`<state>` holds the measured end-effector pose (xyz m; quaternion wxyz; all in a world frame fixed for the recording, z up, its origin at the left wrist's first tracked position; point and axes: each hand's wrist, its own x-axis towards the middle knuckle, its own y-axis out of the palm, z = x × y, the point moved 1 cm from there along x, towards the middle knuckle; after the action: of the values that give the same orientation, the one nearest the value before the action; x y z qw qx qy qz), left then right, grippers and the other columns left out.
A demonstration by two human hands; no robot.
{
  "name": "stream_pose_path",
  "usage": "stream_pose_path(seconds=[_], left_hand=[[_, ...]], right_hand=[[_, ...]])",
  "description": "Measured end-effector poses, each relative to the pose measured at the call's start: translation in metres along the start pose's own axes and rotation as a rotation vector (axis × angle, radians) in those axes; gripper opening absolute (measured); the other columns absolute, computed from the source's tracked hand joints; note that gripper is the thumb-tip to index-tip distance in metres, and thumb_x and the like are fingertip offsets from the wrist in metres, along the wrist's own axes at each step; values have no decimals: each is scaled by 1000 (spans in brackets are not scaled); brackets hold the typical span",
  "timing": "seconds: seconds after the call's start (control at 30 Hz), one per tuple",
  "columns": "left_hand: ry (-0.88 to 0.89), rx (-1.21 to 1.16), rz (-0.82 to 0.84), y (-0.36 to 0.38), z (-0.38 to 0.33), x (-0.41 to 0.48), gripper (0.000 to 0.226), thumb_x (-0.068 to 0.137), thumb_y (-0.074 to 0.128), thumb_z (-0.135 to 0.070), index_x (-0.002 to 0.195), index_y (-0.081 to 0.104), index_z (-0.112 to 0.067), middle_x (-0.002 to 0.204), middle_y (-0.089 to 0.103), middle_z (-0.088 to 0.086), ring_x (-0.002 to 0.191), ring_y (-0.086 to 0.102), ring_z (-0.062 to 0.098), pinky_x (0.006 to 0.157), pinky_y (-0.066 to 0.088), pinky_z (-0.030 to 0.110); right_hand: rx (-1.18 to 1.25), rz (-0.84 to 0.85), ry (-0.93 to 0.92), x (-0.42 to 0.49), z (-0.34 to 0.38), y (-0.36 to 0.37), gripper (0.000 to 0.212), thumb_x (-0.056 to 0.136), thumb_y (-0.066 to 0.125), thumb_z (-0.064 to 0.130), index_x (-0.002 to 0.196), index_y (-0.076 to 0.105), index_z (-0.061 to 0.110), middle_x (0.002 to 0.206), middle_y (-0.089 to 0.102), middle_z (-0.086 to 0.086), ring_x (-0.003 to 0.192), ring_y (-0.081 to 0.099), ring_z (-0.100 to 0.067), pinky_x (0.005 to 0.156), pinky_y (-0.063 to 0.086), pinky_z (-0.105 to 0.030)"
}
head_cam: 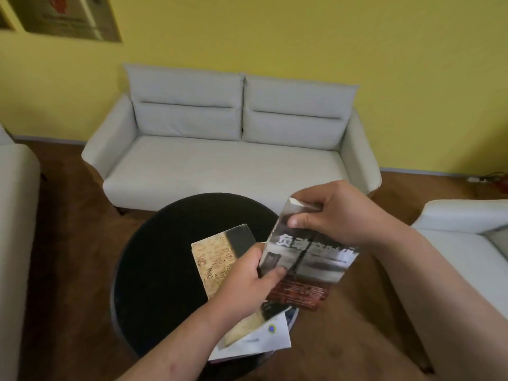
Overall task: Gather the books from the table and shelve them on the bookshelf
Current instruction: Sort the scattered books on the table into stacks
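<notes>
A grey-and-red book [316, 268] with large white characters is lifted and tilted above the round black table [165, 259]. My right hand [335, 215] pinches its top edge, and my left hand [247, 281] grips its lower left corner. Under my left hand a tan map-cover book [213, 259] lies flat on the table. Beneath that, a white book or booklet [261, 342] sticks out over the table's near edge. No bookshelf is in view.
A pale grey two-seat sofa [233, 149] stands behind the table against a yellow wall. Parts of two more pale seats show, one at the left edge [13, 215] and one at the right [461, 237]. Brown floor surrounds the table.
</notes>
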<state>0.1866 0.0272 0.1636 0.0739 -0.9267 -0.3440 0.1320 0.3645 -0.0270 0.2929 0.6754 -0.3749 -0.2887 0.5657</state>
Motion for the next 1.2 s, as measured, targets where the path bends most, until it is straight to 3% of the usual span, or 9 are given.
stream_pose_path(seconds=[0.07,0.2,0.3,0.43,0.63,0.73,0.87,1.07,1.2], left_hand=[[-47,-43,-99,-5,-2,-4,16,97,60,-18,98,61,-34,98,73,-10,88,68,-1,75,55,19],[-199,-372,-117,-13,19,-26,21,104,48,-21,108,67,-28,107,77,2,98,74,22,91,57,51],[-344,-567,-207,-12,31,-32,24,106,43,-21,113,66,-25,105,78,5,96,75,28,91,56,54],[-428,-469,-303,-14,48,-26,24,104,46,-23,119,64,-22,105,78,3,93,76,23,89,58,51],[-458,427,-355,-43,59,-27,28,90,63,-42,108,57,-21,107,61,-7,90,62,6,70,49,25],[-407,98,-319,-48,72,-23,25,93,64,-30,116,56,-25,120,61,-6,99,65,5,80,52,23],[-368,-291,-294,-34,67,-20,34,100,54,-15,115,54,-45,113,72,-5,97,74,12,79,59,31],[-277,-217,-271,-20,70,-17,50,97,51,-7,128,51,-46,119,70,-11,105,71,9,89,60,42],[-245,-97,-196,-10,81,-25,59,98,53,-16,143,33,-47,133,60,-13,115,65,7,93,59,39]], right_hand=[[-90,-130,-2,4,7,11,29,88,74,40,101,77,15,96,77,-2,89,67,-20,82,54,-37],[-153,-598,14,-9,-9,47,32,95,66,33,120,71,15,121,69,-3,115,59,-21,104,44,-39],[193,-171,329,-21,-36,102,16,99,59,35,111,68,32,110,71,11,102,67,-10,95,55,-37],[318,206,428,-25,-57,160,23,101,53,46,114,62,29,105,70,12,97,67,-7,97,54,-36],[413,220,448,-14,-70,176,27,97,63,41,121,55,35,109,68,14,100,67,-7,93,55,-30],[469,228,412,-8,-68,177,27,99,61,38,124,53,42,107,69,14,98,69,-6,87,53,-22],[546,220,436,-7,-64,181,28,101,59,36,128,55,40,106,73,10,96,72,-8,87,56,-27],[752,89,549,-48,-66,194,21,102,58,19,114,60,36,105,74,9,93,73,-4,70,56,-18],[765,15,558,-63,-71,205,24,99,61,27,117,58,41,119,67,-3,95,74,-10,77,62,-27]])
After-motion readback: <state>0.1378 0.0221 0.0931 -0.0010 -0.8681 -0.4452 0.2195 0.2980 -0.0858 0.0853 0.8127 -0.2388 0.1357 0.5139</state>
